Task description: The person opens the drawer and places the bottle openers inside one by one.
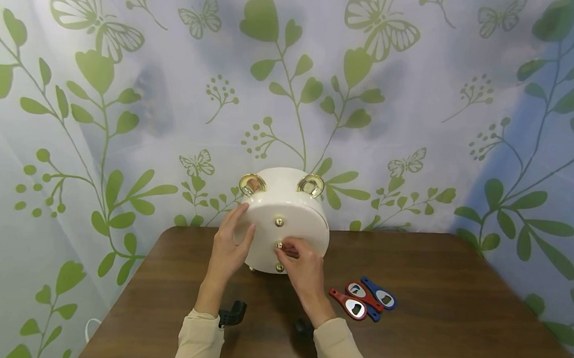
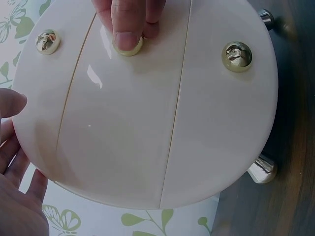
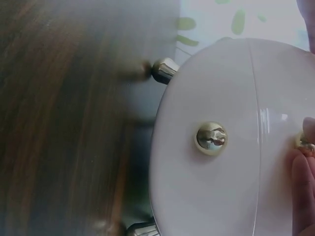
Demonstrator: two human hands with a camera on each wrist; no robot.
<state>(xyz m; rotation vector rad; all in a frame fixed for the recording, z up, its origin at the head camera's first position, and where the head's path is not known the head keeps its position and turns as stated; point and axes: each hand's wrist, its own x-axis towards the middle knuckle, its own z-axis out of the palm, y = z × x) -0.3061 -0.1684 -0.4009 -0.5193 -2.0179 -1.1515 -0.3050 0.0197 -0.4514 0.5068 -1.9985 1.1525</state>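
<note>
A round white box (image 1: 304, 220) with gold-rimmed ears stands on short metallic feet. Seams split its front into drawers, one above another, each with a gold knob. My right hand (image 1: 307, 268) pinches the middle knob (image 1: 280, 245) between thumb and fingers. Above and below are the top knob (image 1: 279, 222) and the bottom knob (image 1: 279, 267), both untouched. Along the box's left side lies my left hand (image 1: 227, 243), its fingers fairly straight against the rim; the left wrist view shows this hand (image 2: 19, 199) at the curved edge. All drawer fronts look flush.
Several red and blue bottle openers, among them a red one (image 1: 345, 297) and a blue one (image 1: 370, 284), lie on the brown wooden table (image 1: 435, 308) right of the box. Directly behind hangs a leaf-and-butterfly patterned cloth (image 1: 415, 110).
</note>
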